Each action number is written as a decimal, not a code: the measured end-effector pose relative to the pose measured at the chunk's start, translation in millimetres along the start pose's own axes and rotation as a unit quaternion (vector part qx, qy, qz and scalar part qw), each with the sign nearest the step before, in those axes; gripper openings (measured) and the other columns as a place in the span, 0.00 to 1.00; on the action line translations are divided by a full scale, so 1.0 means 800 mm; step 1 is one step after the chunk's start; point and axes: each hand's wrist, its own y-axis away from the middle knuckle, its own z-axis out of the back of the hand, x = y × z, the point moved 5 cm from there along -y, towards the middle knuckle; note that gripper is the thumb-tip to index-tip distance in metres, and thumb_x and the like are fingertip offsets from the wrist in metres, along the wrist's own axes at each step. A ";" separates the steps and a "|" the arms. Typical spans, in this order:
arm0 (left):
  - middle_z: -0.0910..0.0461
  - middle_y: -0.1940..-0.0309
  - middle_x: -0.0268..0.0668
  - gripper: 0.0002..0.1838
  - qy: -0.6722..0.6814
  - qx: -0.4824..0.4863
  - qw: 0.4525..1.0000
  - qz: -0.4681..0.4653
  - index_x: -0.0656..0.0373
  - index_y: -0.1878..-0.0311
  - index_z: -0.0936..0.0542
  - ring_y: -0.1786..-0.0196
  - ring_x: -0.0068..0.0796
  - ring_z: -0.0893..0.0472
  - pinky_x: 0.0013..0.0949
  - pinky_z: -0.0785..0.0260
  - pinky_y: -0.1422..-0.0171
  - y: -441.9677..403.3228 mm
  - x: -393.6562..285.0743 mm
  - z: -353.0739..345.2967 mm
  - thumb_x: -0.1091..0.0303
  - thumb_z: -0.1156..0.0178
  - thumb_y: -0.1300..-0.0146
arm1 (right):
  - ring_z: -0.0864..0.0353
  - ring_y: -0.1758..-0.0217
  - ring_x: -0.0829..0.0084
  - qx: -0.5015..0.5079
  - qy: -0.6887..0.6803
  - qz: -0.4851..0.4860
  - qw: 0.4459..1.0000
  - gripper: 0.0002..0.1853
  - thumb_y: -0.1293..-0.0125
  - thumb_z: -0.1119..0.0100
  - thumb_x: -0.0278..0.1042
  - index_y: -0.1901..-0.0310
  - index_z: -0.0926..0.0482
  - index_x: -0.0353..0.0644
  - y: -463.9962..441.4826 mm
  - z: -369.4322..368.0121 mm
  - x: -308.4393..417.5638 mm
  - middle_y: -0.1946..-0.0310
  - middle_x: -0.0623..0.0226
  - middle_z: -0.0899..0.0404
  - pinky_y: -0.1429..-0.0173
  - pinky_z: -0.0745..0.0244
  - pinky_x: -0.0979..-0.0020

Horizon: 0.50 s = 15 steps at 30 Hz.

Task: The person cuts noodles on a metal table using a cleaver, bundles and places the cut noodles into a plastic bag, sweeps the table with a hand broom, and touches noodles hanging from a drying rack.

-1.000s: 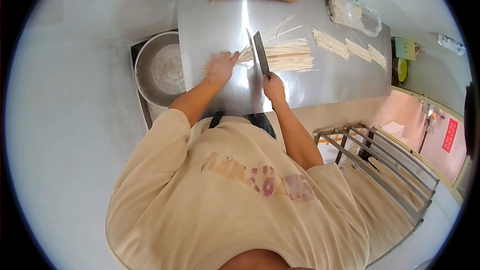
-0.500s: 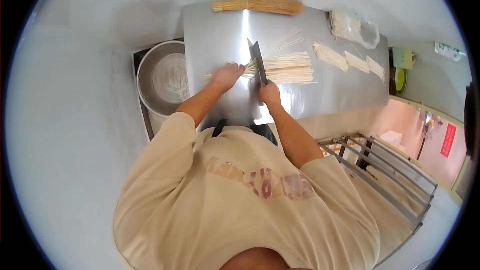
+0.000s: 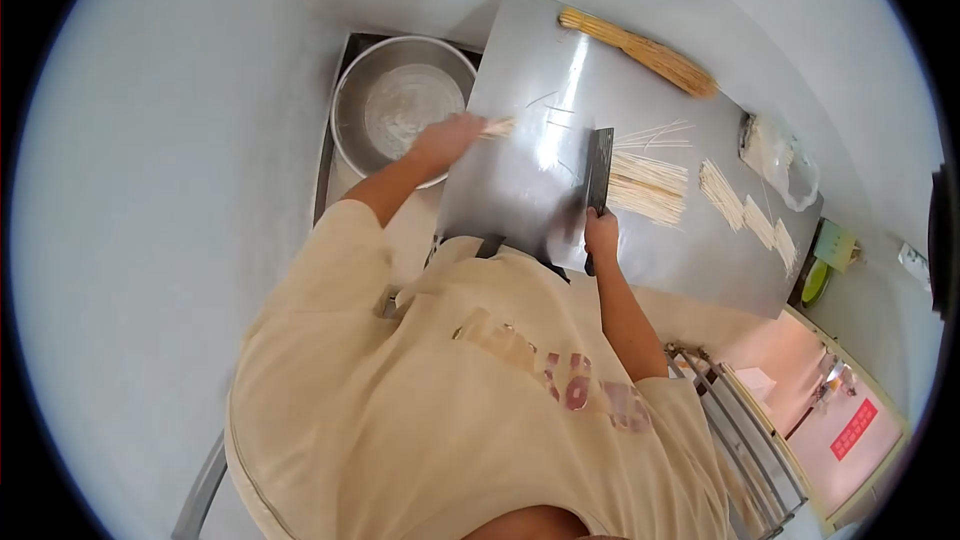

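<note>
My left hand is closed on a short bunch of dried noodles, their pale ends sticking out to the right. It sits at the left edge of the metal worktop, beside the round metal basin. With my right hand I grip the handle of a wide-bladed kitchen knife, its blade pointing away from me. Right of the blade lies a larger bundle of dried noodles, with some strands fanned out above it. A few loose strands lie on the metal between my hands.
A straw brush lies along the worktop's far edge. Smaller noodle bundles and a clear plastic bag are at the right. A metal rack stands below on the right, and a wall rises behind the worktop.
My left hand has moved left to the basin side, carrying a short bunch of noodles away from the knife. The knife now stands at the larger bundle's left end. My view has turned.
</note>
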 end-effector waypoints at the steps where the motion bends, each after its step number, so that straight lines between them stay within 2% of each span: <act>1: 0.24 0.46 0.45 0.24 0.020 -0.008 0.999 0.046 0.54 0.33 0.30 0.44 0.43 0.19 0.43 0.18 0.53 0.021 0.024 0.001 0.70 0.49 0.33 | 0.14 0.57 0.42 0.000 0.009 0.001 1.000 0.21 0.31 0.45 0.43 0.54 0.16 0.30 -0.003 -0.002 -0.004 0.64 0.39 0.15 0.50 0.22 0.51; 3: 0.26 0.42 0.47 0.32 -0.049 0.075 0.987 0.135 0.47 0.25 0.35 0.42 0.48 0.20 0.45 0.19 0.49 0.049 0.079 -0.017 0.74 0.49 0.34 | 0.15 0.57 0.41 -0.003 0.019 0.001 1.000 0.21 0.31 0.45 0.43 0.55 0.16 0.29 -0.007 0.000 -0.007 0.64 0.39 0.15 0.50 0.22 0.51; 5: 0.26 0.42 0.49 0.32 -0.041 -0.040 0.987 0.147 0.46 0.25 0.34 0.44 0.51 0.18 0.47 0.20 0.46 0.076 0.137 -0.044 0.75 0.49 0.34 | 0.15 0.56 0.40 -0.009 0.018 -0.003 1.000 0.21 0.30 0.45 0.44 0.55 0.16 0.29 -0.002 0.001 -0.003 0.63 0.37 0.16 0.49 0.22 0.50; 6: 0.26 0.42 0.49 0.32 -0.041 -0.040 0.987 0.147 0.46 0.25 0.34 0.44 0.51 0.18 0.47 0.20 0.46 0.082 0.146 -0.038 0.75 0.49 0.34 | 0.15 0.56 0.40 -0.009 0.018 -0.002 1.000 0.21 0.30 0.45 0.44 0.55 0.16 0.29 -0.002 0.000 -0.004 0.63 0.37 0.16 0.49 0.22 0.50; 8: 0.26 0.38 0.54 0.27 -0.023 -0.036 0.974 0.222 0.47 0.29 0.31 0.46 0.54 0.17 0.49 0.20 0.47 0.087 0.170 -0.029 0.72 0.52 0.31 | 0.15 0.55 0.40 -0.012 0.034 0.001 0.999 0.21 0.30 0.44 0.45 0.55 0.16 0.29 -0.005 0.000 -0.005 0.63 0.38 0.15 0.49 0.22 0.50; 9: 0.28 0.35 0.56 0.27 0.007 0.019 0.961 0.277 0.43 0.28 0.31 0.46 0.55 0.17 0.49 0.21 0.45 0.081 0.178 -0.026 0.72 0.53 0.30 | 0.15 0.55 0.40 -0.017 0.033 0.000 0.999 0.21 0.30 0.44 0.45 0.55 0.16 0.29 -0.006 0.002 -0.006 0.63 0.38 0.15 0.49 0.22 0.50; 12: 0.32 0.31 0.53 0.28 -0.021 -0.017 0.949 0.315 0.41 0.27 0.32 0.42 0.54 0.19 0.50 0.21 0.46 0.077 0.197 -0.033 0.73 0.53 0.30 | 0.15 0.58 0.40 -0.022 0.046 0.021 0.998 0.22 0.29 0.44 0.45 0.55 0.17 0.28 -0.004 0.005 -0.002 0.65 0.38 0.15 0.51 0.21 0.50; 13: 0.32 0.31 0.53 0.28 -0.020 -0.014 0.950 0.312 0.41 0.27 0.32 0.42 0.54 0.19 0.50 0.21 0.46 0.076 0.197 -0.030 0.73 0.53 0.30 | 0.14 0.64 0.43 -0.010 0.050 0.008 0.999 0.22 0.29 0.45 0.45 0.56 0.17 0.28 -0.002 0.007 0.003 0.68 0.40 0.16 0.56 0.21 0.51; 14: 0.34 0.29 0.52 0.30 -0.037 0.007 0.944 0.329 0.41 0.26 0.33 0.38 0.54 0.21 0.51 0.22 0.43 0.075 0.200 -0.027 0.73 0.50 0.31 | 0.14 0.70 0.45 0.002 0.055 -0.005 0.998 0.22 0.29 0.45 0.45 0.56 0.18 0.28 0.001 0.010 0.007 0.72 0.41 0.16 0.62 0.20 0.51; 15: 0.37 0.27 0.50 0.32 -0.055 0.027 0.936 0.346 0.42 0.25 0.34 0.34 0.54 0.24 0.52 0.23 0.40 0.076 0.203 -0.026 0.73 0.47 0.32 | 0.14 0.70 0.45 0.003 0.056 -0.008 0.998 0.22 0.29 0.45 0.45 0.56 0.18 0.28 0.004 0.014 0.010 0.72 0.41 0.16 0.62 0.20 0.51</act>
